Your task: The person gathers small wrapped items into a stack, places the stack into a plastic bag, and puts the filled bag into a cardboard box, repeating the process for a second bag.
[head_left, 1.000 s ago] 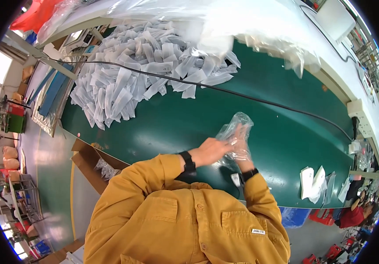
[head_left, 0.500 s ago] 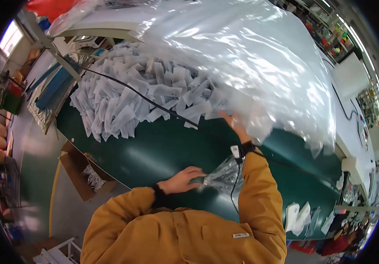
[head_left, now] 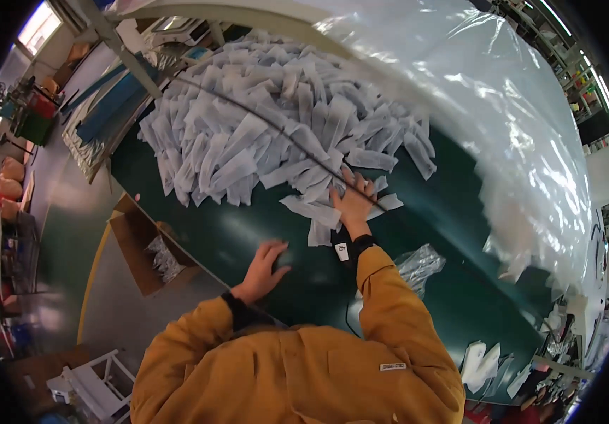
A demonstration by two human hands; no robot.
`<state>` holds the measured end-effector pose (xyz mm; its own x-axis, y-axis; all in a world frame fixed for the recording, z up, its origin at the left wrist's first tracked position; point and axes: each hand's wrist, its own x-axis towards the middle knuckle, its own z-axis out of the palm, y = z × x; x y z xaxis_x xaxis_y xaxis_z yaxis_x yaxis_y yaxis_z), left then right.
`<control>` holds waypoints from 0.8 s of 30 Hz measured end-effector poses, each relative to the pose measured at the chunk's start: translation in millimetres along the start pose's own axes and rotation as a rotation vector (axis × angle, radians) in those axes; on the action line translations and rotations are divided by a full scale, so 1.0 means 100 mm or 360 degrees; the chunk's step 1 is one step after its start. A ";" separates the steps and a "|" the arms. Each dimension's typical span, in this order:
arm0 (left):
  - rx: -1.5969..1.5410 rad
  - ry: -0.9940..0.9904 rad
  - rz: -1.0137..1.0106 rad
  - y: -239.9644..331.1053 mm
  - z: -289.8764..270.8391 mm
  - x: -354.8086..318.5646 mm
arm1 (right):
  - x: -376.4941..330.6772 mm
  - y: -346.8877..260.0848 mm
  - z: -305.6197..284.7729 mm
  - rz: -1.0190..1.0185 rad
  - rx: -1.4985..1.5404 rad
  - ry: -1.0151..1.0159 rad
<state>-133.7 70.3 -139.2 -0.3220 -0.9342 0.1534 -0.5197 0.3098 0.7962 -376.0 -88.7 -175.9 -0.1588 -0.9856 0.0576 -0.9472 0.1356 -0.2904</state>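
Note:
A wide heap of small whitish translucent packets covers the far part of the green tabletop. My right hand rests on several packets at the near edge of the heap, its fingers spread over them. A strap with a white tag is at that wrist. My left hand hovers over the tabletop nearer to me, empty, thumb and fingers apart. A crumpled clear plastic bag lies beside my right forearm, partly hidden by the sleeve.
A black cord runs slantwise above the heap towards my right hand. A large clear plastic sheet hangs down at the right. A cardboard box stands below the table's left edge. White gloves lie at the near right.
My right hand has moved from under the large plastic sheet onto the packets, some of which now lie nearer. My left hand has come away from the clear bag, and the sheet hangs farther right.

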 end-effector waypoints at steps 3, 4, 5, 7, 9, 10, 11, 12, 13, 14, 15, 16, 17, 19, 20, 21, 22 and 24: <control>0.0289 0.0222 0.0047 -0.06 -0.04 0.28 | -0.39 -0.20 0.09 -0.0131 -0.0063 0.0149; 0.0394 0.0242 0.0092 -0.13 -0.07 0.34 | -0.51 -0.23 0.11 -0.0213 -0.0056 0.0201; 0.0390 0.0220 0.0067 -0.20 -0.11 0.39 | -0.65 -0.26 0.12 -0.0295 -0.0049 0.0256; 0.0654 0.0031 0.0223 -0.35 -0.18 0.43 | -0.91 -0.32 -0.13 -0.0373 0.0078 0.0235; 0.0575 -0.0039 0.0175 -0.46 -0.23 0.42 | -0.99 -0.44 -0.48 -0.0562 0.0336 0.0286; 0.0502 -0.0102 0.0138 -0.51 -0.25 0.41 | -1.12 -0.55 -0.55 -0.0563 0.0326 0.0278; 0.0420 -0.0169 0.0113 -0.53 -0.25 0.40 | -1.32 -0.66 -0.61 -0.0707 0.0281 0.0051; 0.0399 -0.0181 0.0121 -0.55 -0.25 0.37 | -1.47 -0.75 -0.63 -0.0838 0.0237 -0.0180; 0.0344 -0.0160 0.0104 -0.56 -0.25 0.34 | -1.52 -0.78 -0.53 -0.0821 0.0219 -0.0184; 0.0284 -0.0148 0.0100 -0.57 -0.24 0.35 | -1.57 -0.74 -0.32 -0.0732 0.0202 -0.0257; 0.0229 -0.0125 0.0086 -0.55 -0.24 0.35 | -1.58 -0.72 -0.16 -0.0655 0.0189 -0.0332; 0.0207 -0.0133 0.0100 -0.53 -0.25 0.34 | -1.59 -0.66 -0.02 -0.0576 0.0176 -0.0405; 0.0306 -0.0117 0.0166 -0.46 -0.37 0.30 | -1.57 -0.71 -0.08 -0.0574 0.0166 -0.0416; 0.0501 -0.0082 0.0301 -0.31 -0.62 0.20 | -1.50 -0.96 -0.51 -0.0735 0.0584 -0.0324; 0.0487 -0.0081 0.0300 -0.30 -0.69 0.16 | -1.47 -1.06 -0.69 -0.0810 0.0793 -0.0273; 0.0270 -0.0117 0.0446 -0.28 -0.73 0.15 | -1.47 -1.13 -0.84 -0.0799 0.0774 -0.0271; 0.0055 -0.0147 0.0584 -0.27 -0.77 0.14 | -1.46 -1.18 -0.96 -0.0612 0.1162 -0.0555; -0.0178 -0.0173 0.0715 -0.18 -0.85 0.09 | -1.46 -1.24 -1.10 -0.0171 0.1918 -0.1120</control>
<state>-60.1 41.1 -102.1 -0.5795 -0.6863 0.4395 -0.2237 0.6525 0.7240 -266.2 49.1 -43.8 0.4095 -0.8776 -0.2493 -0.0698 0.2423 -0.9677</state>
